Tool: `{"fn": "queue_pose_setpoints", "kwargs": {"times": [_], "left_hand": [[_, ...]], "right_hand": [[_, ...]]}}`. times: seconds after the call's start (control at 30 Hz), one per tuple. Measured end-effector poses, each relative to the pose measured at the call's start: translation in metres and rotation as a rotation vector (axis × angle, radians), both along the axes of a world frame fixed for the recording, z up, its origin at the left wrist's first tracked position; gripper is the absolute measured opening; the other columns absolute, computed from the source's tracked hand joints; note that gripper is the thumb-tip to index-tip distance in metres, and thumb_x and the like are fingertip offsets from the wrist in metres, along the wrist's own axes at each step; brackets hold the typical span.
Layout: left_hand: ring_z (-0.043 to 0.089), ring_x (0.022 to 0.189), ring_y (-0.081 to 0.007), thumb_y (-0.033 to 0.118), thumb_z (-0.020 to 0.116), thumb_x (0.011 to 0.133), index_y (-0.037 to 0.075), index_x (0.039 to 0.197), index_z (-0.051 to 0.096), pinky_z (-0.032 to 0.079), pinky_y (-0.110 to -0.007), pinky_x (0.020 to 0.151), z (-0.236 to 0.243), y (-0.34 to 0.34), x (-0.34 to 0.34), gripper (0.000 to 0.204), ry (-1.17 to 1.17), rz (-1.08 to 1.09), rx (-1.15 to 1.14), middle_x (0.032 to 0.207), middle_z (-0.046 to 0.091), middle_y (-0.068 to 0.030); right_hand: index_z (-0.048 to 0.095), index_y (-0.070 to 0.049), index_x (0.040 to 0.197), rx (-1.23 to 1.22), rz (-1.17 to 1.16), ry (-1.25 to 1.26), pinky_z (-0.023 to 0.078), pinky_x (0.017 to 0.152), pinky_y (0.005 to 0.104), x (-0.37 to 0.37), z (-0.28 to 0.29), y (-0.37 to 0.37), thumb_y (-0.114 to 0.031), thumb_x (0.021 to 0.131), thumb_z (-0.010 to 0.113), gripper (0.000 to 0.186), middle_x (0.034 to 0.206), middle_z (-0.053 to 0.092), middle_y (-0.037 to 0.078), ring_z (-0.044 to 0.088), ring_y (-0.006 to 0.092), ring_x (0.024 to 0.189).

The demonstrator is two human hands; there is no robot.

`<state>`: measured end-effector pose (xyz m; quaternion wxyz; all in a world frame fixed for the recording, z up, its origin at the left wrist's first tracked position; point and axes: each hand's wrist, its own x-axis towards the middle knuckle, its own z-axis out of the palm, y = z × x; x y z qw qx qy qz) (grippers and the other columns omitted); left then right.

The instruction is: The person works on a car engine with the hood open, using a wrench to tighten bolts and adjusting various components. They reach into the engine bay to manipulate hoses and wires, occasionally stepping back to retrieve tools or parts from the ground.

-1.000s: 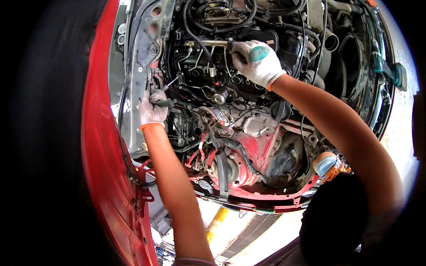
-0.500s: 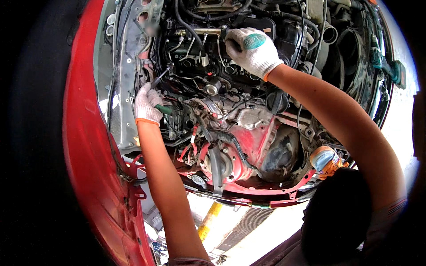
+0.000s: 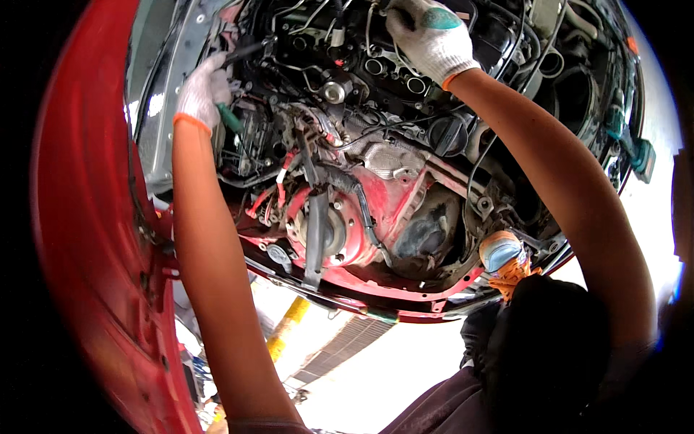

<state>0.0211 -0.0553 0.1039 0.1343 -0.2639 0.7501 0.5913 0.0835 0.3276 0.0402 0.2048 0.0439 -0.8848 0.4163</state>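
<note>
My left hand (image 3: 202,90), in a white knit glove with an orange cuff, is closed around a dark-shafted hand tool (image 3: 247,52) that looks like a ratchet wrench. Its far end reaches in among the engine parts; a green piece (image 3: 230,118) like a handle sticks out below my fingers. My right hand (image 3: 430,40), gloved alike with a green patch, is closed with curled fingers at the end of the metal fuel rail and its thin pipes (image 3: 370,32). What those fingers grip is hidden. Both hands are over the open engine (image 3: 340,90).
Red fender (image 3: 79,217) runs along the left. Nearer me are a red round housing (image 3: 354,231), a black hose (image 3: 316,239) and loose red cables (image 3: 282,184). A black round cap (image 3: 448,134) lies below my right forearm. An orange-laced shoe (image 3: 504,254) shows at the front edge.
The view has shifted, so the engine bay sits higher and further left in it. Both hands stay closed at about the same places on the engine.
</note>
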Motion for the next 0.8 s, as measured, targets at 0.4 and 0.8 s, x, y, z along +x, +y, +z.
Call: {"fn": "queue_pose_setpoints", "kwargs": {"times": [0.4, 0.8], "left_hand": [[0.029, 0.049, -0.0069, 0.047, 0.052, 0.105, 0.006, 0.098, 0.058, 0.028, -0.025, 0.044, 0.047, 0.111, 0.26, 0.042, 0.519, 0.541, 0.967, 0.069, 0.035, 0.0045], [0.057, 0.069, -0.0186, 0.026, 0.059, 0.101, -0.001, 0.134, 0.056, 0.055, -0.038, 0.063, 0.043, 0.266, 0.59, 0.043, 0.186, 0.777, 0.106, 0.083, 0.062, -0.0113]], "right_hand": [[0.072, -0.006, 0.1, 0.052, 0.014, -0.121, 0.055, 0.076, 0.0461, 0.002, 0.008, 0.012, -0.032, 0.098, 0.061, 0.029, 0.089, 0.072, 0.022, 0.07, 0.0403, 0.086], [0.082, -0.018, 0.098, 1.688, 0.886, -0.282, 0.055, 0.067, 0.0486, -0.12, -0.078, -0.175, -0.02, 0.081, 0.073, 0.019, 0.098, 0.076, 0.003, 0.069, 0.0238, 0.085]]}}
